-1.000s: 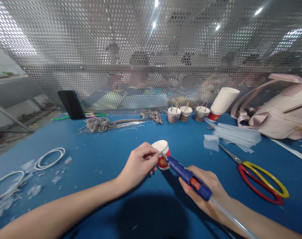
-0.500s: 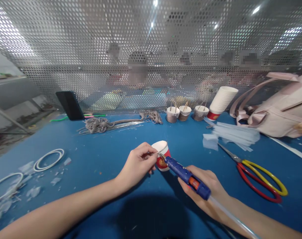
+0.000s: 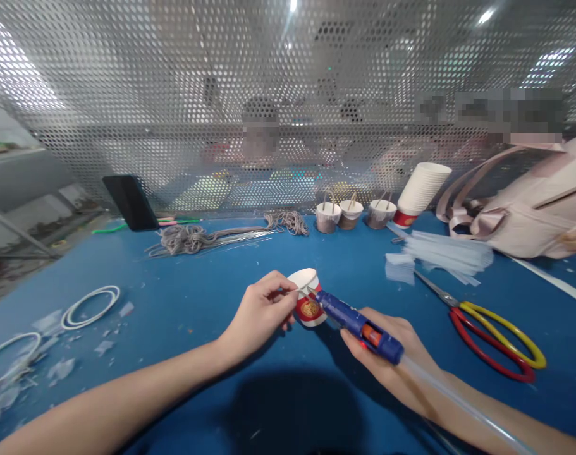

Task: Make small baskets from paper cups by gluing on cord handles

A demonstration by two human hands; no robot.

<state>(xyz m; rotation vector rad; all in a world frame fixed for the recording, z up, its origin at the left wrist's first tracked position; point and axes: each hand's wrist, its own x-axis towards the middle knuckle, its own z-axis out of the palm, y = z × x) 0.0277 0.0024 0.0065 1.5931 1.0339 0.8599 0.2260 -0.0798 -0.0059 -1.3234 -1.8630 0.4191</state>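
Note:
A white paper cup (image 3: 322,318) with a red band and gold emblem tilts in front of me on the blue table. My left hand (image 3: 267,304) is closed beside it, thumb and forefinger pinching a thin pale cord (image 3: 302,291) at the cup's side. Whether the lower fingers also grip the cup is hidden. My right hand (image 3: 392,344) is wrapped around a blue glue gun (image 3: 347,314), its metal tip close to the cord and the cup wall. A clear glue stick (image 3: 468,404) runs out of the gun's back end.
Scissors (image 3: 487,338) and translucent strips (image 3: 451,253) lie right. Behind stand cord-wrapped cups (image 3: 328,218), stacked cups (image 3: 421,189) and a pink bag (image 3: 539,202). Grey cord (image 3: 183,240) and a phone (image 3: 130,203) lie back left; white rings (image 3: 91,308) and scraps nearer. A perforated metal screen (image 3: 174,95) closes the back.
The glue gun's rear end has risen slightly, and its tip has shifted a little up and right. More of the cup's emblem shows. The left hand keeps its pinch.

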